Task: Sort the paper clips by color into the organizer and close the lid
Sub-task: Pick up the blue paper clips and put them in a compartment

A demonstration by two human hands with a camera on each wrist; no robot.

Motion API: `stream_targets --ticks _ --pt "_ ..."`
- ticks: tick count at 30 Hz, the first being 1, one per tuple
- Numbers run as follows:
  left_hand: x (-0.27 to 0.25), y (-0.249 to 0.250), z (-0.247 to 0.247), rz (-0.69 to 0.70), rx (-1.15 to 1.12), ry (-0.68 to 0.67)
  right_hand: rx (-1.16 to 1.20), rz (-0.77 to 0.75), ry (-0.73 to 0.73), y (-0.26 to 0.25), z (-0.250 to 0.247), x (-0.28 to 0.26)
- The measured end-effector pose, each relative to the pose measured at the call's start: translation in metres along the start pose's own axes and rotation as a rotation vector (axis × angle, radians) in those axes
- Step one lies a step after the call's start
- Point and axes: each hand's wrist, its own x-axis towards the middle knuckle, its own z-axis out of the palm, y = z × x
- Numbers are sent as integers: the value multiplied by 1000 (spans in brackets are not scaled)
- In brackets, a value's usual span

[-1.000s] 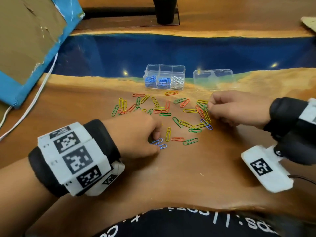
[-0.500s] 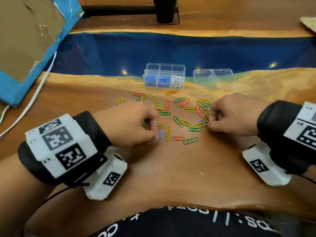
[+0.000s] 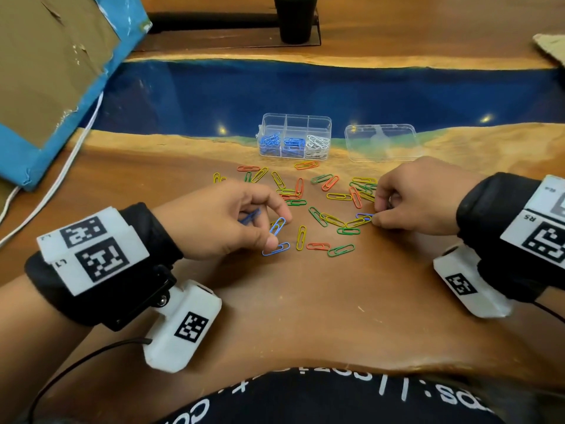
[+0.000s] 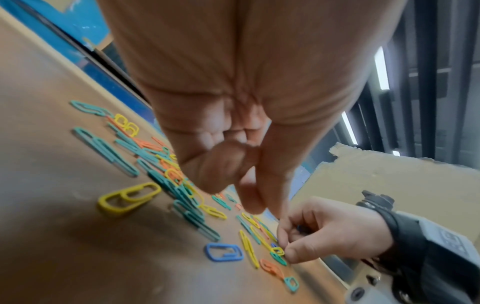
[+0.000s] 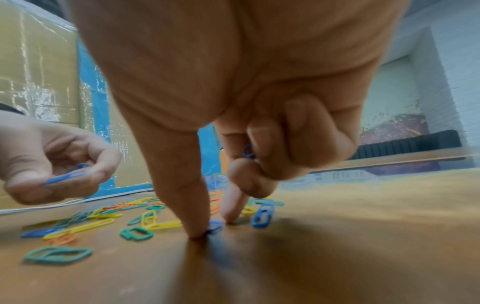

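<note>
Green, yellow and orange paper clips lie scattered on the wooden table between my hands. My left hand hovers just over the table, pinching a blue clip, with another blue clip tucked under its curled fingers. A third blue clip lies flat below its thumb. My right hand keeps a blue clip in its curled fingers, while thumb and forefinger press down around a blue clip on the table. The clear organizer stands behind, holding blue and white clips. Its lid lies to the right of it.
A cardboard panel with a blue edge leans at the back left, and a white cable runs beside it. A black cup stands at the far edge. A blue resin strip crosses the table behind the organizer.
My left hand has risen off the table with a blue clip pinched in it. My right hand has slid nearer and set thumb and forefinger around a blue clip.
</note>
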Motion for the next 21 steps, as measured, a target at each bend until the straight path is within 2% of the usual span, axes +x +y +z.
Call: stream_targets --ticks 5,8,11,13,17,19,21 --pt "0 3 1 -46 -165 -40 -17 -14 -57 -3 -1 -3" --pt "0 5 2 -88 -265 -11 -31 -3 -127 -6 0 -4" --pt "1 6 2 -119 -159 23 -9 -24 -166 -2 -1 -3" --pt "2 8 3 -105 22 42 202 -53 -176 2 -5 -1" --pt "6 16 7 -34 605 68 1158 -61 -172 13 -10 0" --pt "8 18 12 -26 775 53 1362 -64 -162 18 -9 0" --pt "11 19 15 -27 849 62 1403 -61 -165 23 -7 0"
